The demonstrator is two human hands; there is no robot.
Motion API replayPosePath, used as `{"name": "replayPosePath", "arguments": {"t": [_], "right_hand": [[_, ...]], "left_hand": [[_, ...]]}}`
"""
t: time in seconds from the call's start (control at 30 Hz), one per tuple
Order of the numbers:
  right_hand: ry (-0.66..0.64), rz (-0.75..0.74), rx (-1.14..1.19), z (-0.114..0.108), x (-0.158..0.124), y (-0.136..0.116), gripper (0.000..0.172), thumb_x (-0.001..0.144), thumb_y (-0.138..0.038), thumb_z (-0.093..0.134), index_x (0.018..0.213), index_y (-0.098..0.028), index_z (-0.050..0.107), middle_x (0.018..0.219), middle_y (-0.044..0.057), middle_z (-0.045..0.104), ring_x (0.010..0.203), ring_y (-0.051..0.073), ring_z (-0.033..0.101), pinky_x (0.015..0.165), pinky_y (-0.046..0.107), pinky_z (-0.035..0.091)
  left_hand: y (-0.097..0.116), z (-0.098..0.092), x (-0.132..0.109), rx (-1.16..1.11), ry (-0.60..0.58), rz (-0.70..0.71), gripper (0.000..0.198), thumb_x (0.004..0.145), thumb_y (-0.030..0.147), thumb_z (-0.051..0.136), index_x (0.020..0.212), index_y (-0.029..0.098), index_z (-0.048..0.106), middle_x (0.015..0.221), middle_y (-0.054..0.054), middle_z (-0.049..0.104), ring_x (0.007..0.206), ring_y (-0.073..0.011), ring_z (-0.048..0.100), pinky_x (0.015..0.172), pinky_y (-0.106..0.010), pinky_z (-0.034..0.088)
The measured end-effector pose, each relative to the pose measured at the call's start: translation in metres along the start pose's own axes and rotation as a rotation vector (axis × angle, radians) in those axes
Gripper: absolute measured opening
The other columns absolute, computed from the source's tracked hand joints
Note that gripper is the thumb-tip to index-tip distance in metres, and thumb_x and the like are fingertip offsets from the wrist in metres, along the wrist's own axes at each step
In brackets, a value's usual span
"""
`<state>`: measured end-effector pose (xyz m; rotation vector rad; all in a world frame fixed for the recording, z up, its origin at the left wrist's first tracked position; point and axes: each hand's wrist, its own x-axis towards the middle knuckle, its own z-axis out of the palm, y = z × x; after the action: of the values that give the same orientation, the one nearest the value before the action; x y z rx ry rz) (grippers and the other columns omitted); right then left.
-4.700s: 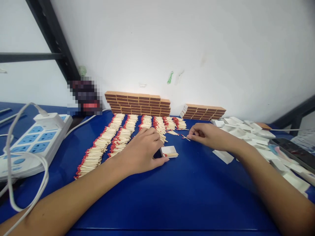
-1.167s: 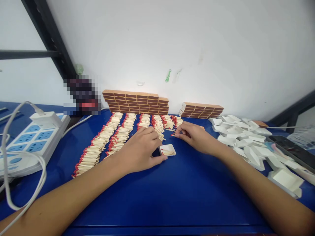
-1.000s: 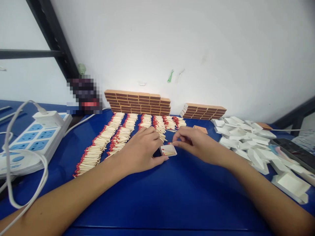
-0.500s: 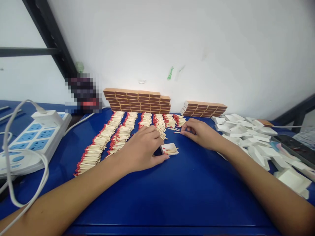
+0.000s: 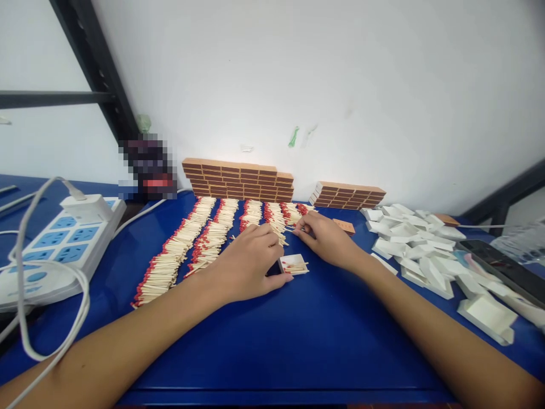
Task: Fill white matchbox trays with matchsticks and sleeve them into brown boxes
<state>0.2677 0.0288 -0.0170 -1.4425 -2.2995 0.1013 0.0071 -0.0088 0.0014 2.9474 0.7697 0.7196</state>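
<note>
A small white matchbox tray (image 5: 293, 259) with several red-headed matches in it lies on the blue table. My left hand (image 5: 251, 261) is curled around its left end, thumb along the near side and fingers on the far side. Just behind the tray, my right hand (image 5: 319, 237) is closed in a pinch at a match by the front of the match rows; its fingertips partly hide the stick. Red-headed matches (image 5: 196, 230) lie in several long rows beyond and left of my hands. My left hand covers part of the middle rows.
Stacked matchboxes (image 5: 238, 179) and a lower stack (image 5: 349, 195) stand against the wall. A single orange matchbox (image 5: 344, 226) lies behind my right wrist. White trays (image 5: 409, 233) are heaped at right beside a phone (image 5: 502, 267). A power strip (image 5: 63, 244) with looping white cable is at left.
My right hand has moved left, closer to the match rows and the tray, uncovering the single orange matchbox. My left hand stays at the tray. The camera view has shifted slightly.
</note>
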Motion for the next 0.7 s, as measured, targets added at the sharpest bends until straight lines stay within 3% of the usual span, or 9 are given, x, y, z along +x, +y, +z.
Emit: {"name": "replayPosePath", "arguments": {"t": [0.2, 0.37, 0.57, 0.7], "right_hand": [[0.035, -0.004, 0.004, 0.007, 0.006, 0.0, 0.009, 0.101, -0.026, 0.055, 0.101, -0.02, 0.063, 0.102, 0.01, 0.064, 0.088, 0.024, 0.062, 0.079, 0.036, 0.046], [-0.001, 0.004, -0.022, 0.003, 0.005, 0.0, 0.012, 0.1, -0.024, 0.054, 0.096, -0.019, 0.064, 0.1, 0.01, 0.064, 0.085, 0.023, 0.061, 0.078, 0.035, 0.046], [-0.064, 0.053, -0.045, -0.016, -0.005, 0.007, 0.014, 0.101, -0.025, 0.053, 0.093, -0.02, 0.064, 0.097, 0.009, 0.065, 0.082, 0.022, 0.061, 0.076, 0.034, 0.045], [-0.044, 0.041, 0.029, -0.03, -0.015, -0.01, 0.016, 0.102, -0.03, 0.053, 0.093, -0.022, 0.064, 0.089, 0.006, 0.064, 0.078, 0.021, 0.059, 0.072, 0.033, 0.043]], "left_hand": [[0.003, -0.002, 0.001, 0.01, -0.006, -0.003, 0.03, 0.096, 0.044, 0.072, 0.089, 0.014, 0.072, 0.097, -0.009, 0.069, 0.104, -0.0269, 0.061, 0.097, -0.044, 0.051], [0.002, -0.001, 0.0, 0.018, 0.005, 0.005, 0.03, 0.095, 0.044, 0.072, 0.093, 0.014, 0.072, 0.098, -0.009, 0.069, 0.104, -0.0266, 0.061, 0.097, -0.044, 0.05], [-0.004, 0.001, 0.0, 0.022, 0.027, -0.009, 0.03, 0.093, 0.044, 0.076, 0.099, 0.015, 0.074, 0.097, -0.008, 0.069, 0.102, -0.0264, 0.061, 0.094, -0.042, 0.05], [-0.004, 0.001, -0.001, 0.024, 0.028, -0.027, 0.029, 0.093, 0.043, 0.077, 0.1, 0.015, 0.073, 0.097, -0.008, 0.07, 0.101, -0.026, 0.061, 0.094, -0.042, 0.05]]}}
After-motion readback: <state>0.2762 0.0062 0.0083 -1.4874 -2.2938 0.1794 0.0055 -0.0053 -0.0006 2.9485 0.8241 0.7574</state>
